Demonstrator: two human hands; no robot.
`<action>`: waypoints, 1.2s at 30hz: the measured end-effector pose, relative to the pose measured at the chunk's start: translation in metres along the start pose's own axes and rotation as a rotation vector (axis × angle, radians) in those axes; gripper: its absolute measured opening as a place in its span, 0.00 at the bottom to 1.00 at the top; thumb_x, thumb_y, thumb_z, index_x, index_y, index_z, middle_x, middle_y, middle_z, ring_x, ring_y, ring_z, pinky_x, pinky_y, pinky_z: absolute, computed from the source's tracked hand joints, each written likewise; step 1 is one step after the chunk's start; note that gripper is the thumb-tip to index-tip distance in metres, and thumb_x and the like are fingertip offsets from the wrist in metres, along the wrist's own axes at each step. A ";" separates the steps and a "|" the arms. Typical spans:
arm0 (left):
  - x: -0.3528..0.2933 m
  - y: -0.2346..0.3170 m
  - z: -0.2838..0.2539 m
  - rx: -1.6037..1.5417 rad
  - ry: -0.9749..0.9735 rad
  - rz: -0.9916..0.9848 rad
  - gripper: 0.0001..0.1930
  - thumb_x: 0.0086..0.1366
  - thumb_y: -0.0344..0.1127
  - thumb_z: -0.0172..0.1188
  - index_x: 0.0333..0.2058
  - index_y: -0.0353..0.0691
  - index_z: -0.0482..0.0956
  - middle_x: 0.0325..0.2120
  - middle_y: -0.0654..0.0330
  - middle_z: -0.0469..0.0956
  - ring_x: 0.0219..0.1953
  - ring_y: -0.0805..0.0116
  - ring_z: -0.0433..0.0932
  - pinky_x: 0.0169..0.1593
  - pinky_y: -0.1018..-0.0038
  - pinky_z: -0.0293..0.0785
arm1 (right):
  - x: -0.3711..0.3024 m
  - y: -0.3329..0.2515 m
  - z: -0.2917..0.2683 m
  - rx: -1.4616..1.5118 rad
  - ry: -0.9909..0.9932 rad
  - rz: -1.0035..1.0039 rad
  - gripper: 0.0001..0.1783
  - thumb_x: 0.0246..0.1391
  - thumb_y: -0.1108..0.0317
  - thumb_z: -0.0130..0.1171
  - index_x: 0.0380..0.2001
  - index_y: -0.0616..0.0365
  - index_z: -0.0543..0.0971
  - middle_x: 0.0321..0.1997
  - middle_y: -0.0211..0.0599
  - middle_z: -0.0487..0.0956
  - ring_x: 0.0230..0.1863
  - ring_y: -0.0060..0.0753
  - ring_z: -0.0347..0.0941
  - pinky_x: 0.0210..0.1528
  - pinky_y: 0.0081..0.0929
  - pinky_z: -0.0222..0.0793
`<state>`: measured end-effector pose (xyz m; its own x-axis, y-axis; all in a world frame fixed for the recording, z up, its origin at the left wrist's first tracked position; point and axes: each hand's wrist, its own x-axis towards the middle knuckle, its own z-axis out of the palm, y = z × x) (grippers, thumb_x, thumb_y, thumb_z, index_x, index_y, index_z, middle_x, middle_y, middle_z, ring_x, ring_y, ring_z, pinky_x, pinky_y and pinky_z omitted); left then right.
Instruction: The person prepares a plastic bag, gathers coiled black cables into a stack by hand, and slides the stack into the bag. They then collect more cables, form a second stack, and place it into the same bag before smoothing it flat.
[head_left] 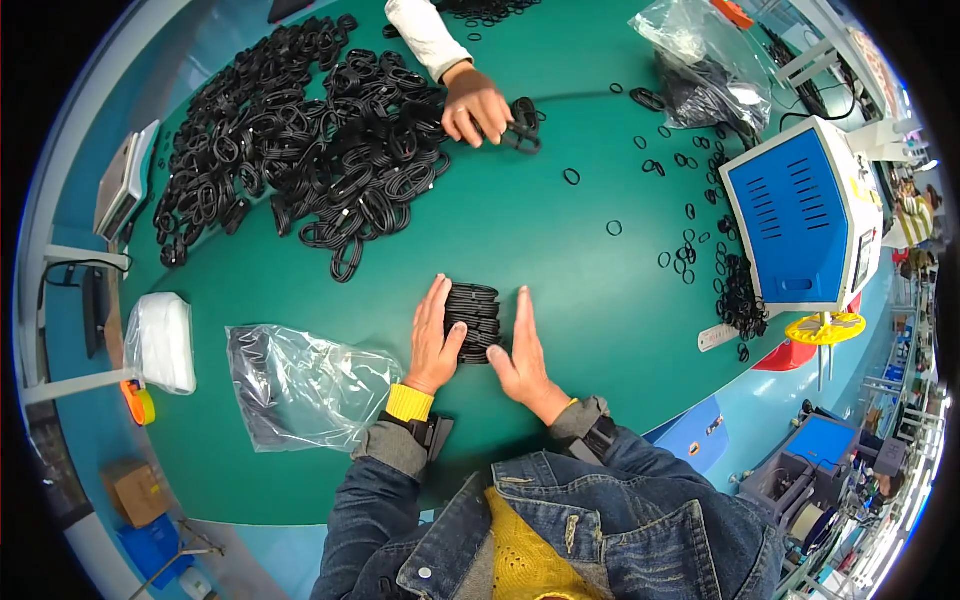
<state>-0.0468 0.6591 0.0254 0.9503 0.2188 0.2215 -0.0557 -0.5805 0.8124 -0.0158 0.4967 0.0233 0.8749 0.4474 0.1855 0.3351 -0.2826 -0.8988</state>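
Neatly stacked black cable coils (474, 325), ridged, left fingers (434, 308) apart, right fingers (526, 318) apart

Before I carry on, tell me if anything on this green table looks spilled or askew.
Yes: small black rings lie scattered over the right side of the table, a few straying toward the middle, as if spilled, though possibly deliberate.

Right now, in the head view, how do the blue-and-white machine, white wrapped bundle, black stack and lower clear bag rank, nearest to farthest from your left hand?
1. Black stack: beside the left hand, on its right.
2. Lower clear bag: to the hand's left.
3. White wrapped bundle: farther left.
4. Blue-and-white machine: on the far right.
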 end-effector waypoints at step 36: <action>-0.006 -0.014 0.016 0.126 0.048 -0.046 0.21 0.64 0.37 0.45 0.56 0.43 0.63 0.59 0.47 0.56 0.57 0.46 0.59 0.59 0.61 0.56 | 0.026 0.005 0.043 -0.057 0.110 -0.156 0.27 0.54 0.56 0.49 0.54 0.59 0.64 0.57 0.55 0.60 0.60 0.62 0.53 0.60 0.47 0.51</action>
<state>-0.0467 0.6534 0.0037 0.9352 0.2827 0.2135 0.0293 -0.6622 0.7487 -0.0063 0.5434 0.0062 0.8426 0.3950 0.3661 0.4862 -0.2656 -0.8325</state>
